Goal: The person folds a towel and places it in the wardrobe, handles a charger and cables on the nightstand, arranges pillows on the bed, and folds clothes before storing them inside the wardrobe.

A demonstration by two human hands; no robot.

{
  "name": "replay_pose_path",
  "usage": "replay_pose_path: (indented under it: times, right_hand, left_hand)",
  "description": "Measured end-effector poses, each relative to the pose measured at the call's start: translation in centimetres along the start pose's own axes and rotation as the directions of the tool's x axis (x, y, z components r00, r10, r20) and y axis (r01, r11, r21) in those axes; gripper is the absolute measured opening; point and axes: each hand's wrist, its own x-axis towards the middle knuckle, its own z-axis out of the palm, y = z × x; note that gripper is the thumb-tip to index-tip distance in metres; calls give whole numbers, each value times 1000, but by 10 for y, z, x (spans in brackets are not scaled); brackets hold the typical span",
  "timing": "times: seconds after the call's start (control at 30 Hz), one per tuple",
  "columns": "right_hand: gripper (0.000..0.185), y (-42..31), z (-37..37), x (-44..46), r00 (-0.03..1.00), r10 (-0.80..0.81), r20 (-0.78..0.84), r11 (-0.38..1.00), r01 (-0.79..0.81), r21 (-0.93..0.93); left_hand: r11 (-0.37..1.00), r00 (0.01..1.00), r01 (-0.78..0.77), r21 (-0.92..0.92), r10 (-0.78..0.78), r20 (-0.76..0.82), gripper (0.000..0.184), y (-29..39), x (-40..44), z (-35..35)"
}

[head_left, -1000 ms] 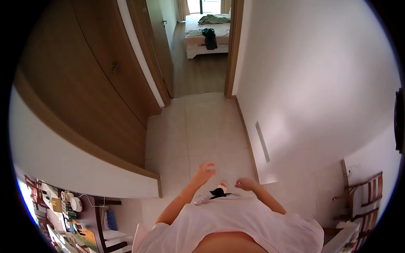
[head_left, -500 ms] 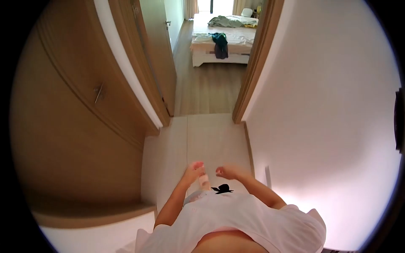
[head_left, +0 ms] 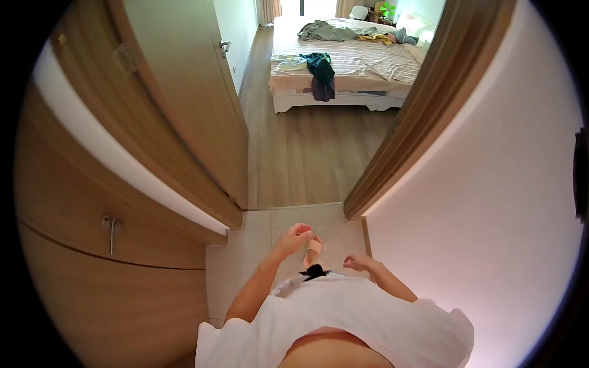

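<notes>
Loosely bent fingers show on my left hand (head_left: 295, 240), which hangs in front of my body, open and with nothing visible in it. Just beside it, lower down, is a foot in a pale pink slipper (head_left: 313, 247). To the right, near the wall, my right hand (head_left: 358, 263) is also empty, its fingers slightly curled but open. A black bow (head_left: 315, 272) sits at the front of my white top (head_left: 343, 306), between the two forearms. Neither hand touches anything.
Ahead, a doorway leads onto a wooden floor (head_left: 300, 153). Its door (head_left: 184, 80) stands open on the left. Beyond is a bed (head_left: 368, 61) with dark clothing (head_left: 321, 73) over its edge. A wooden door with a handle (head_left: 112, 233) is at left, a white wall (head_left: 478, 233) at right.
The doorway and bed have come nearer and more of the bedroom shows. The table and chairs seen at the lower edges have left view. Both hands have swung while staying empty.
</notes>
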Motion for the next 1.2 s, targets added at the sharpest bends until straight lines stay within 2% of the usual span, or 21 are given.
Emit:
replay_pose_path:
  times: [0.1,0.17,0.23,0.3,0.4,0.47,0.57,0.63,0.7,0.73,0.8,0.9,1.0,1.03,1.1,1.13,1.17,1.2]
  right_hand:
    - [34,-2,-66,85,996,-86,15,996,86,-29]
    - [36,-26,-115,124,985,-172,-6,985,172,-27]
    - [36,-73,-188,155,982,-184,-47,960,169,-225]
    - [33,-106,-234,187,952,-292,-95,939,267,-218]
    - [32,-158,-305,239,939,-308,-152,948,291,-127]
    - [33,-181,-343,278,941,-310,-139,949,297,-105]
    - [37,-194,-384,326,947,-287,-143,958,280,-69]
    - [41,-203,-420,358,951,-257,-173,967,251,-54]
    - [46,-197,-437,382,967,-120,-226,992,109,-62]
    - [46,-197,-456,390,968,-103,-227,994,94,-52]
    - [46,-193,-485,411,961,-29,-276,987,71,143]
    - [46,-184,-531,435,955,31,-295,984,22,176]
    - [43,-141,-540,483,964,83,-251,981,-35,189]
    - [42,-132,-549,494,967,87,-239,980,-39,197]
    - [41,-128,-590,513,973,88,-213,972,-37,233]
    - [40,-133,-624,515,976,87,-200,966,-33,258]
    - [40,-130,-647,540,978,74,-193,965,-22,261]
    - [40,-115,-649,571,979,45,-198,980,-4,201]
  left_hand:
    - [994,993,99,55,-95,-64,33,33,71,-35]
    - [995,995,81,-61,-85,-61,29,55,100,-53]
    - [997,993,64,-53,-69,-97,29,70,150,-80]
    - [999,990,30,-44,-36,-134,29,70,182,-100]
    - [999,990,-1,-49,-6,-141,27,79,259,-140]
    - [999,992,-35,-24,32,-126,27,76,311,-168]
    - [988,993,71,-136,-83,-80,26,139,378,-209]
    - [991,996,24,-134,-34,-77,26,154,438,-240]
    - [993,997,36,-112,-44,-62,27,154,493,-265]
    - [993,998,45,-113,-50,-46,27,166,519,-275]
    - [998,998,60,-16,-60,-9,28,179,574,-296]
    - [992,997,83,92,-83,-1,29,225,643,-313]
    - [987,998,54,151,-56,10,33,180,736,-317]
    - [987,997,68,147,-70,9,33,184,758,-318]
    - [933,997,-36,359,57,-49,43,216,805,-324]
    - [878,994,10,478,43,-100,51,238,830,-331]
    - [874,993,21,485,38,-111,51,237,863,-343]
    - [812,990,50,582,36,-134,53,210,891,-350]
